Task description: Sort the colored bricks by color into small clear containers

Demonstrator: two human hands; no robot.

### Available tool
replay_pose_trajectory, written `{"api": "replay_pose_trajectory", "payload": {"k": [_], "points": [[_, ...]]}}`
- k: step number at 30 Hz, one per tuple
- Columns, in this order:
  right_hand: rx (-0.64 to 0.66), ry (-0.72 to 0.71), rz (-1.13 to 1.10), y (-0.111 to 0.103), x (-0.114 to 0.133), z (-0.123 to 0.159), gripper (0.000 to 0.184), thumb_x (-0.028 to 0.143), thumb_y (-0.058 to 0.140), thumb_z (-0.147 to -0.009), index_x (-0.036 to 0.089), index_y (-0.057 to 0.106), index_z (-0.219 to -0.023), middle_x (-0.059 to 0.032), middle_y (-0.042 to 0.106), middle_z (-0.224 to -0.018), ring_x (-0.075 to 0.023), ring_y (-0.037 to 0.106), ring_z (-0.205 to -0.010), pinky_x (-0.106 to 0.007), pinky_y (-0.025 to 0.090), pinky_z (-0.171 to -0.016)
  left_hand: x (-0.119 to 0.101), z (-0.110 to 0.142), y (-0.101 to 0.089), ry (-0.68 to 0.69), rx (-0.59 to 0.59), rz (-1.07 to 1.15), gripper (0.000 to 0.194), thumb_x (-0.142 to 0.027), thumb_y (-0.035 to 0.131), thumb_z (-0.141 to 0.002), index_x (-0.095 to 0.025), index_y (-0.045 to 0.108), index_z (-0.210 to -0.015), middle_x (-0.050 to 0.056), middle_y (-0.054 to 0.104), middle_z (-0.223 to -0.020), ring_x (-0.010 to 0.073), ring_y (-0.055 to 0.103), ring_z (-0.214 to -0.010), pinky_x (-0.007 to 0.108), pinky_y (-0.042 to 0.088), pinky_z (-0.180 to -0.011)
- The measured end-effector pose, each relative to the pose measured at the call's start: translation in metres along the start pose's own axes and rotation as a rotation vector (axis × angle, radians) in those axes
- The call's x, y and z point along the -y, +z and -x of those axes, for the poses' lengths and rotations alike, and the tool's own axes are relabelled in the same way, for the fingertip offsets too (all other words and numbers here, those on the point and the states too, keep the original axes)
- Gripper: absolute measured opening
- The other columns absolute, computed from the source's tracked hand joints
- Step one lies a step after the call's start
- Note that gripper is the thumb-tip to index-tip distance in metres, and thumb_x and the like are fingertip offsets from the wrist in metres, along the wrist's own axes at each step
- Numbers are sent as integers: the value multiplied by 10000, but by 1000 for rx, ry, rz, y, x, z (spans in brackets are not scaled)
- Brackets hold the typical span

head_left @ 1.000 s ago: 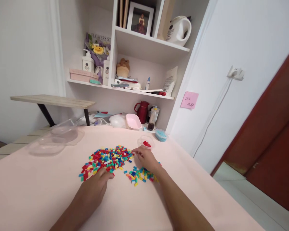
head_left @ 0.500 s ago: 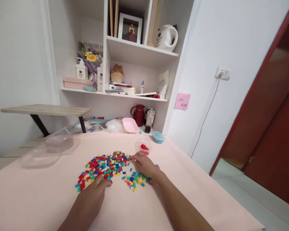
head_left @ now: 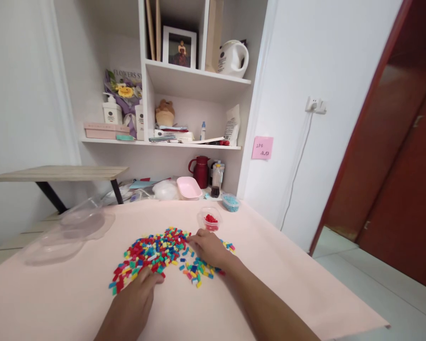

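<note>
A heap of small coloured bricks (head_left: 152, 253), red, blue, yellow and green, lies spread on the pink table (head_left: 287, 284). My left hand (head_left: 138, 293) rests at the heap's near edge, fingers laid on the bricks and slightly apart. My right hand (head_left: 208, 247) lies on the heap's right side, fingers curled down over some bricks; whether it grips one is hidden. A smaller patch of bricks (head_left: 199, 272) lies under my right wrist. Just beyond my right hand stands a small clear cup with red bricks (head_left: 210, 220). A second cup with blue bricks (head_left: 230, 202) sits farther back.
A clear plastic tub and lid (head_left: 71, 227) lie at the table's left. Behind the table a white shelf unit (head_left: 184, 80) holds a pink dish (head_left: 189, 187), a red jug (head_left: 200, 171), bottles and a kettle. A wooden side table (head_left: 57, 173) stands left, a red door (head_left: 404, 156) right.
The view has shifted, so everything sits lower and more to the left. My right hand has slid slightly back from the heap's far edge. My left hand stays at the near edge.
</note>
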State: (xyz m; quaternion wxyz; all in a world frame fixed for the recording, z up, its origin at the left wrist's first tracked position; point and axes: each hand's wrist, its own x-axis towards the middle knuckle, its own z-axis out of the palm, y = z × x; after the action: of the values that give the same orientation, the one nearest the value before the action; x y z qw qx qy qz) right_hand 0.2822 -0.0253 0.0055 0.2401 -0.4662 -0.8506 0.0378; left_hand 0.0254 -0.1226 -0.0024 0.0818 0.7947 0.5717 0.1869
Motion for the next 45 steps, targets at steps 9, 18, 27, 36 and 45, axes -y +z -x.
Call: {"api": "replay_pose_trajectory", "payload": {"k": [9,18,27,36,45], "points": [[-5,5,-153,-9,3,1,343,76,475,-860,233,683,-1083,-58,594,-1038,-170,576,-943,-260,427,-842,-3,-1,-4,25,-4,-42,395,-123,345,-886,-266,681,-1036,65,672,-1201,184,639,-1127,342,511,-936],[60,-28,-48,-6,12,-2,496,20,531,-758,294,680,-1144,-49,610,-1019,-196,550,-945,-286,398,-832,1,-2,-2,47,-39,-22,382,-129,382,-863,-262,703,-1021,71,688,-1186,202,661,-1089,372,525,-932],[83,-43,-182,-11,3,-1,355,13,459,-746,219,715,-880,-22,688,-930,-166,592,-882,-240,403,-786,4,-2,0,68,-31,-9,396,-150,346,-877,-250,689,-1046,83,683,-1170,191,665,-1063,352,527,-905],[46,108,-160,-11,4,-1,244,236,527,-857,240,698,-1032,-28,699,-962,-179,605,-852,-248,387,-717,4,-1,1,56,-33,-6,385,-168,334,-892,-264,685,-1018,67,672,-1190,187,648,-1093,359,510,-927],[106,193,-127,-20,5,2,248,452,712,-744,205,714,-771,-23,668,-830,-159,571,-736,-239,353,-619,3,1,0,47,-41,-32,390,-165,326,-900,-271,672,-1047,55,670,-1185,169,659,-1069,305,527,-867]]}}
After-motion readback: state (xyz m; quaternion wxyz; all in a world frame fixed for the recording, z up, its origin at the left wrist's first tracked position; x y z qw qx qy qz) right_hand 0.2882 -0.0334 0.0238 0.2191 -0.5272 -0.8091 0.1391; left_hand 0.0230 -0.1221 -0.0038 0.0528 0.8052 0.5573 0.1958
